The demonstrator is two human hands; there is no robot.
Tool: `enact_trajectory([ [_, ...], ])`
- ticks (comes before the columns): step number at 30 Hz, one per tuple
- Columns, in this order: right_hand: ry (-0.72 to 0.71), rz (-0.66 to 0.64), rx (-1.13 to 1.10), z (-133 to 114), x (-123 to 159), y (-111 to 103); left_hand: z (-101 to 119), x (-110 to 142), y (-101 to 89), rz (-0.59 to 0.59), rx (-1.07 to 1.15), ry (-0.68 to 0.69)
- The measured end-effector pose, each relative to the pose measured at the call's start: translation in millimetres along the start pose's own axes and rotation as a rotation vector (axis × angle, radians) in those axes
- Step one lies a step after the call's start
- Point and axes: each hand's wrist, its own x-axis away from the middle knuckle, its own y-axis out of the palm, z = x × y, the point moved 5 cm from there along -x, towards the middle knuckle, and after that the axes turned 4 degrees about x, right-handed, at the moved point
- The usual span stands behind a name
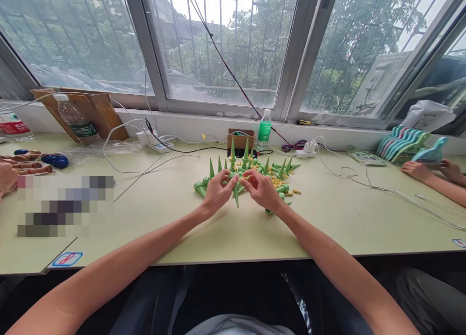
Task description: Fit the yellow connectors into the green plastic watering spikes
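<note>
My left hand (217, 193) is closed around a green plastic cone spike (236, 197), whose tip points down over the table. Right beside it, my right hand (265, 191) pinches its fingertips together at the spike's wide end; whatever sits between them is too small to make out. Behind both hands spreads a pile of similar green spikes (211, 169), some upright and some on their sides. Small yellow plastic pieces (278, 183) lie among them, mostly behind my right hand.
A small cardboard box (241, 137) and a green-labelled bottle (264, 128) stand behind the pile. White cables (349, 172) cross the table (327, 228). Light-blue and green plastic items (404, 143) are at right, near another person's hand (417, 171). Another hand (5, 178) shows at far left.
</note>
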Motion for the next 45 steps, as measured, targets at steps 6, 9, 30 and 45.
enact_trajectory([
  [6, -0.036, -0.040, -0.053, 0.1, -0.6, 2.6, 1.3, 0.7, 0.8, -0.008, 0.072, -0.071],
  [9, -0.050, -0.045, -0.076, 0.4, -1.0, 2.8, 0.9, 1.3, 1.3, -0.015, 0.065, -0.073],
  [30, 0.010, -0.130, -0.120, -3.2, 0.8, 3.4, -4.2, 2.0, 2.6, -0.058, -0.115, 0.120],
  [45, 0.115, -0.224, -0.385, 9.8, -0.6, 13.9, -1.5, 2.9, 3.0, -0.056, -0.106, 0.168],
])
